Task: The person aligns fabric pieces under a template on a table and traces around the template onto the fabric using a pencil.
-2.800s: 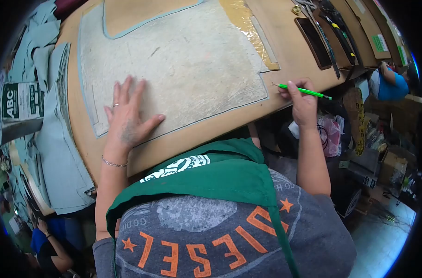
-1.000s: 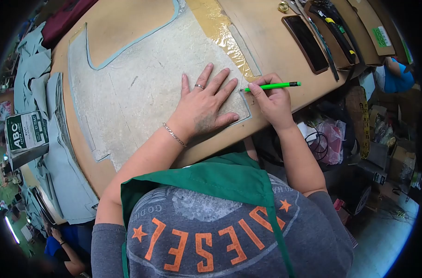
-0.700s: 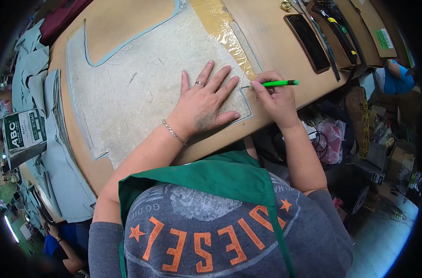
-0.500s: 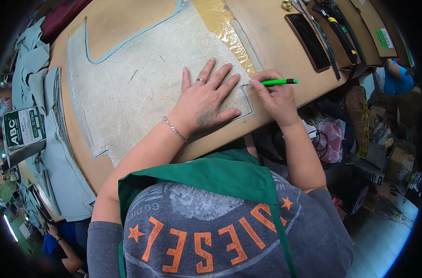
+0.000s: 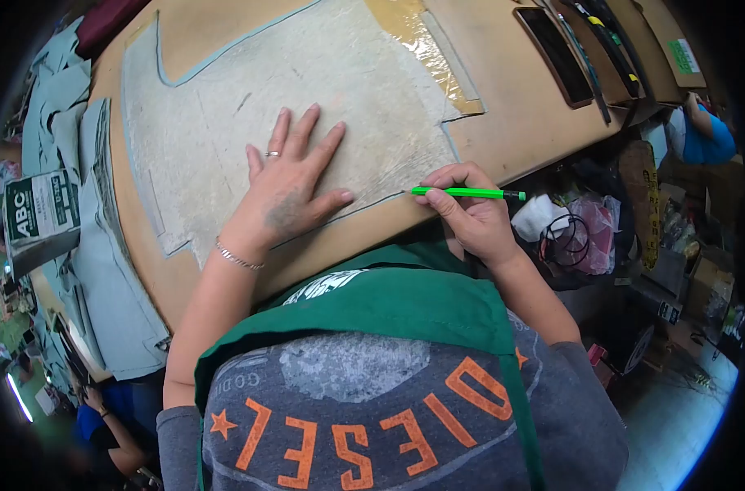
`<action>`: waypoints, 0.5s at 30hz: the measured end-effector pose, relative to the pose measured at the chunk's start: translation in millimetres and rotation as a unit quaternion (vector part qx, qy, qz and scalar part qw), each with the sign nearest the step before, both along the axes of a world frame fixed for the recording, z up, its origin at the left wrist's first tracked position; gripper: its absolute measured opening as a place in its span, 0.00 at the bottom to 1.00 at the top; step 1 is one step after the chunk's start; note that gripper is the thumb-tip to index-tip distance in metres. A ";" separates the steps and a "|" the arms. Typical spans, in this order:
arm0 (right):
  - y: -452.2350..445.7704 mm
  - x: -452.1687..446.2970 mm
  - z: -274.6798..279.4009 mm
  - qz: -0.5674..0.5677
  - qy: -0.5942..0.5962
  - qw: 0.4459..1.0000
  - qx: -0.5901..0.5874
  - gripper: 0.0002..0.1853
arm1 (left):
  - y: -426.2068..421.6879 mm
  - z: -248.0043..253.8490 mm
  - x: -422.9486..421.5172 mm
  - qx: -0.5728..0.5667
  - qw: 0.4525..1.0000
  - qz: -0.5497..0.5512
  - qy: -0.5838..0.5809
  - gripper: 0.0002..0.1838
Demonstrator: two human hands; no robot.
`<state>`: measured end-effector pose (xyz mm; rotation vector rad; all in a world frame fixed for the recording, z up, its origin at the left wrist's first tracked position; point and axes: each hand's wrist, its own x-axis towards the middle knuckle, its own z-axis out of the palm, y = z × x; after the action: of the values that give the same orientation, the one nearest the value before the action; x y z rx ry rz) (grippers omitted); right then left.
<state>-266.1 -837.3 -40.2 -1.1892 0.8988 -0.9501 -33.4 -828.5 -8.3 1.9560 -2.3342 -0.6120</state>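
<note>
Flat on the greyish pattern sheet (image 5: 217,139), my left hand (image 5: 295,180) lies with fingers spread near the sheet's front edge. My right hand (image 5: 467,209) pinches a green pencil (image 5: 479,193), its tip at the sheet's front edge, right of my left hand. A dark line runs along that edge, and blue-grey material borders the sheet's left side and its cut-out. Shiny brown tape (image 5: 422,49) covers the sheet's upper right part. The sheet rests on the tan table (image 5: 528,106).
A phone (image 5: 555,56) and tools (image 5: 606,45) lie at the upper right. On the left are stacked grey-green pieces (image 5: 115,262) and an ABC box (image 5: 41,214). Below the table's right side is a plastic bag (image 5: 593,237). Other people are partly visible at both sides.
My left hand has shifted left across the sheet. My right hand, still pinching the pencil, has moved from the sheet's right-hand notch down and left to its front edge.
</note>
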 end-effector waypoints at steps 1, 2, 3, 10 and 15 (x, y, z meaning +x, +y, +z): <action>1.4 3.7 -0.7 0.018 0.038 0.999 -0.031 0.06 | 2.4 -6.8 0.5 -0.012 1.000 -0.005 -0.013 0.38; 2.4 7.8 0.0 0.035 0.076 0.994 -0.064 0.05 | 3.5 -11.5 1.1 -0.025 0.999 -0.011 -0.025 0.39; 4.1 11.6 1.3 0.052 0.114 0.988 -0.096 0.05 | 4.2 -13.1 1.4 -0.029 0.999 -0.011 -0.026 0.39; 18.4 51.6 -7.3 0.104 0.086 0.984 -0.114 0.06 | 6.4 -20.3 3.3 -0.058 0.998 -0.013 -0.028 0.38; 21.1 52.6 -5.4 0.096 0.074 0.988 -0.097 0.05 | 6.7 -21.5 3.7 -0.071 0.997 -0.015 -0.027 0.38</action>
<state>-213.5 -816.3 -45.5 -1.5017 0.8045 -0.8136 -29.7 -821.7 -29.8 1.9023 -2.3700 -0.3875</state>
